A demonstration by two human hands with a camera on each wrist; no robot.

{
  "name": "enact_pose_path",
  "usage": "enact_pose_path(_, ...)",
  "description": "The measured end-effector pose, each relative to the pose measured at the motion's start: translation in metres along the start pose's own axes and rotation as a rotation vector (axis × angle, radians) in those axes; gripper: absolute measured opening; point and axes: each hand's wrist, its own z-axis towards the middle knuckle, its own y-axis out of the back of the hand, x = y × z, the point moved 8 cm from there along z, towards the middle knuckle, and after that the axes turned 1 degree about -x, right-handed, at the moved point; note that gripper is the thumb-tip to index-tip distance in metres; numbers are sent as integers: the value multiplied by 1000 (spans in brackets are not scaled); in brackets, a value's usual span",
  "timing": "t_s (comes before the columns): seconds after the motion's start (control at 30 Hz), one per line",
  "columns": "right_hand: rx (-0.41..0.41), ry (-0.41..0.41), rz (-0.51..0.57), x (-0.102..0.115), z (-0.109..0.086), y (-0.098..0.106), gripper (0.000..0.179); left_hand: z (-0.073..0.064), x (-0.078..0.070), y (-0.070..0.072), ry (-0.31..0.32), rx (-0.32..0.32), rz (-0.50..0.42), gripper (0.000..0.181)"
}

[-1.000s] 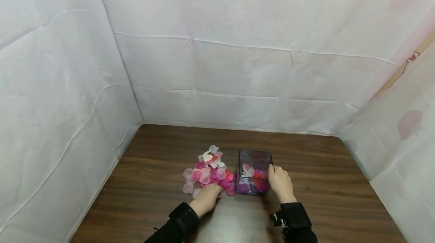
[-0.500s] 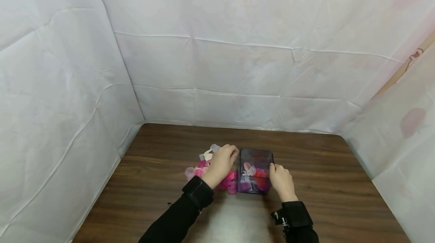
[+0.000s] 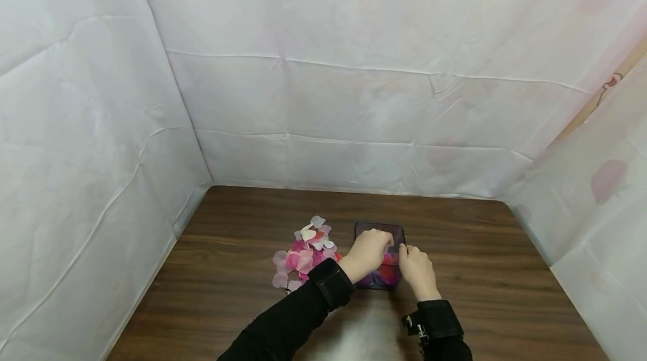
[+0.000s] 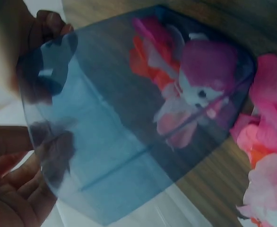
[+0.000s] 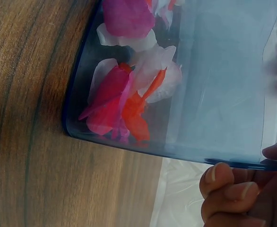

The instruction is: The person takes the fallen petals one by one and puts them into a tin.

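Note:
My right hand (image 3: 418,272) grips the side rim of a translucent bluish plastic container (image 5: 219,94), thumb on one side and curled fingers on the other. Pink, purple, red and white petals (image 5: 108,101) lie inside at its lower end. My left hand (image 3: 370,248) is bent over the container, covering part of it in the head view. In the left wrist view, the left fingertips (image 4: 58,149) reach past the mouth's edge and show blurred through the plastic; I see no petal between them. To the left of the container is a loose pile of petals (image 3: 303,260).
A dark wood-grain table (image 3: 242,226) lies under everything. White cloth (image 3: 323,97) hangs behind it and along both sides. The left forearm crosses in front of the petal pile and hides its near right part.
My left hand has come up from the petal pile, passed above it and moved right to the container. My right hand keeps its grip on the rim, and the container stays put.

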Motion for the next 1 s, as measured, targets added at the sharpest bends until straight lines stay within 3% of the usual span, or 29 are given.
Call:
enact_pose_path(0.13,-4,3,4,1,0,0,48,-4,1,-16,15,135,93,28)
enact_pose_path(0.23,-10,5,8,2,0,1,49,-6,3,-19,14,157,100,30)
enact_pose_path(0.33,-21,9,11,2,1,2,48,-9,6,-10,-2,92,78,30)
enact_pose_path(0.5,-14,19,13,3,2,0,46,-20,19,19,-43,-133,43,28)
enact_pose_path(0.6,-16,19,15,3,1,-1,47,-32,39,34,-15,-216,-9,26)
enact_pose_path(0.73,-12,14,19,2,0,-1,46,-52,77,41,88,-263,-58,18)
enact_pose_path(0.83,-5,13,17,1,-1,0,44,-71,104,32,154,-255,-41,9)
enact_pose_path(0.9,-9,18,14,1,-1,1,44,-84,117,19,184,-216,-24,5)
enact_pose_path(1.0,-10,19,11,1,-2,1,45,-104,132,-2,208,-129,-10,16)
